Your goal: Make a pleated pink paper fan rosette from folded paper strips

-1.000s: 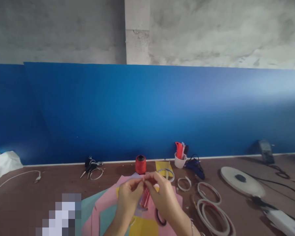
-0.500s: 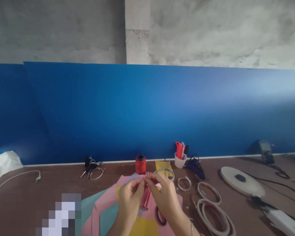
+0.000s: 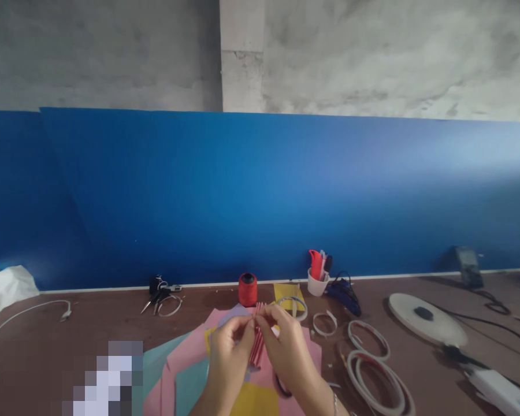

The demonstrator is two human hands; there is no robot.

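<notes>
Between my two hands is a narrow strip of pink pleated paper [image 3: 257, 350], folded like an accordion. My left hand [image 3: 230, 352] pinches it from the left near its upper part, thumb and forefinger together. From the right, my right hand [image 3: 285, 341] pinches the same part, its fingertips close to the left ones. What lies exactly between the fingertips is too small to make out. Coloured paper sheets [image 3: 190, 351] in pink, teal, yellow and lilac spread beneath my hands. A dark scissors handle [image 3: 281, 388] shows partly beside my right wrist.
A red thread spool [image 3: 248, 290] stands just beyond my hands. Behind on the right are a white cup of tools [image 3: 317, 285] and a blue corded tool [image 3: 345, 297]. Coiled strips [image 3: 375, 375] and a white disc [image 3: 427, 319] lie right; keys [image 3: 159, 293] lie left. A blue partition [image 3: 260, 196] borders the table.
My right hand has shifted slightly and covers more of the scissors handle. Both hands keep their pinch at the pleated paper; little else differs.
</notes>
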